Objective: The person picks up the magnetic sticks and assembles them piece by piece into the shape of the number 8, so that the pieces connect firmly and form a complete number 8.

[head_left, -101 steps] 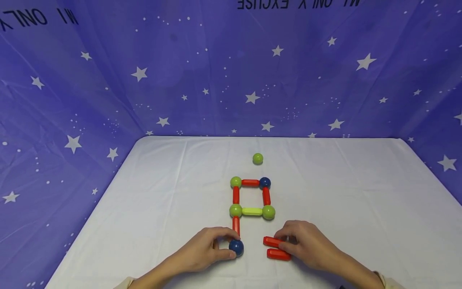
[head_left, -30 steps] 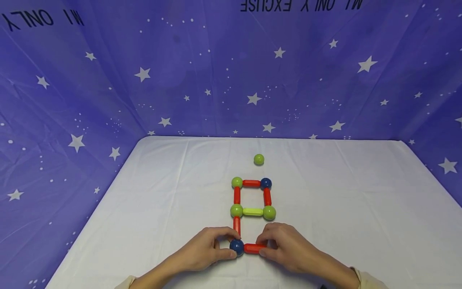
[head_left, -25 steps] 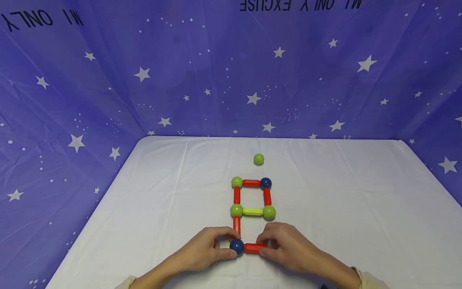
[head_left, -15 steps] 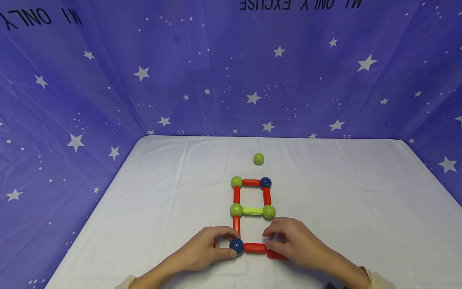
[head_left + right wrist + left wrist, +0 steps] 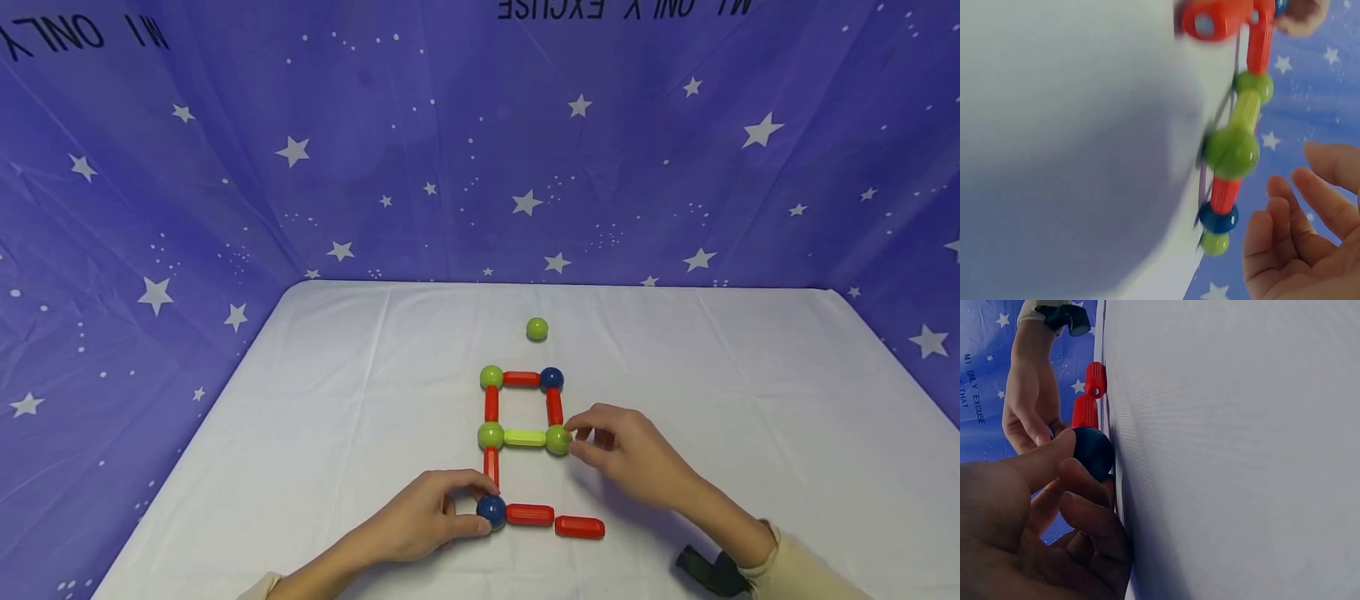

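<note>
In the head view my left hand (image 5: 423, 518) pinches a blue ball (image 5: 492, 512) between thumb and fingers, at the near left corner of a magnetic stick-and-ball frame. One red magnetic stick (image 5: 491, 468) runs from that ball up to a green ball (image 5: 491, 436); another red stick (image 5: 530, 515) extends right from it. My right hand (image 5: 637, 454) hovers beside the right green ball (image 5: 558, 439), fingers loosely bent and holding nothing; the right wrist view shows a gap between the fingers and that green ball (image 5: 1233, 152). Between the two green balls lies a yellow-green stick (image 5: 525, 437).
A loose red stick (image 5: 580, 527) lies right of the lower red one, almost end to end. Beyond the frame's far blue ball (image 5: 551, 379) sits a single green ball (image 5: 537, 329). White cloth (image 5: 337, 417) covers the table, with a starry purple curtain (image 5: 450, 150) behind.
My right hand set one red stick against the blue ball, let go, and moved up and right to the right green ball. The other red stick stayed on the cloth. My left hand kept its hold.
</note>
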`<state>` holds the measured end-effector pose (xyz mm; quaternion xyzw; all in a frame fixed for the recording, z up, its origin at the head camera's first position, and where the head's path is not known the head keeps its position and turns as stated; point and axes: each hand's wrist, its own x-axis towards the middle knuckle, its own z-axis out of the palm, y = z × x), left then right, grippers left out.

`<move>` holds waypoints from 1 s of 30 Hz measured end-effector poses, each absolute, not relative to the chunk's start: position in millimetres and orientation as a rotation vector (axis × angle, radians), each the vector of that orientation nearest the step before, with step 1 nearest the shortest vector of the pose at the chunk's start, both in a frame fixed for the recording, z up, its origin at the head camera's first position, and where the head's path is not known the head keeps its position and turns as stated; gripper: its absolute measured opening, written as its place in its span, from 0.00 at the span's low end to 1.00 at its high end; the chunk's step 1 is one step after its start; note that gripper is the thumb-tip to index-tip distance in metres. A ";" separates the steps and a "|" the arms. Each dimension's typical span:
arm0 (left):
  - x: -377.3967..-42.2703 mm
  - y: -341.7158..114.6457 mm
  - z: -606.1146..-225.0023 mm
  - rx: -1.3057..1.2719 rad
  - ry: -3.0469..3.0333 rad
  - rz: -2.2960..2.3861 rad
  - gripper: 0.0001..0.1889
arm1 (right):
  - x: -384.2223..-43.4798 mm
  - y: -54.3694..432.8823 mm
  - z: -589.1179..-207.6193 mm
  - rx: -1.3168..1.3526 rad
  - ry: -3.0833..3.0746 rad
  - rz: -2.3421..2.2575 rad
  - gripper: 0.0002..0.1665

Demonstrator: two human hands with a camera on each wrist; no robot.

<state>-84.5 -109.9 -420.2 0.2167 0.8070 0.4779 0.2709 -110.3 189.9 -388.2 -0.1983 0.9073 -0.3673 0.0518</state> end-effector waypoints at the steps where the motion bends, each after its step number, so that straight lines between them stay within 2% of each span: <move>1: -84.3 -110.1 -420.2 0.584 2.174 1.288 0.15 | -114.1 191.3 -388.1 -0.606 2.785 -1.127 0.13; 11: -84.6 -111.2 -420.9 0.580 2.181 1.281 0.16 | -170.6 195.3 -390.3 -0.587 2.948 -1.185 0.16; 20: -84.6 -111.3 -420.5 0.605 2.197 1.280 0.15 | -228.0 186.8 -392.2 -0.504 2.954 -1.108 0.22; 30: -85.9 -110.5 -421.2 0.600 2.191 1.281 0.14 | -265.4 173.7 -399.5 -0.395 2.932 -1.098 0.28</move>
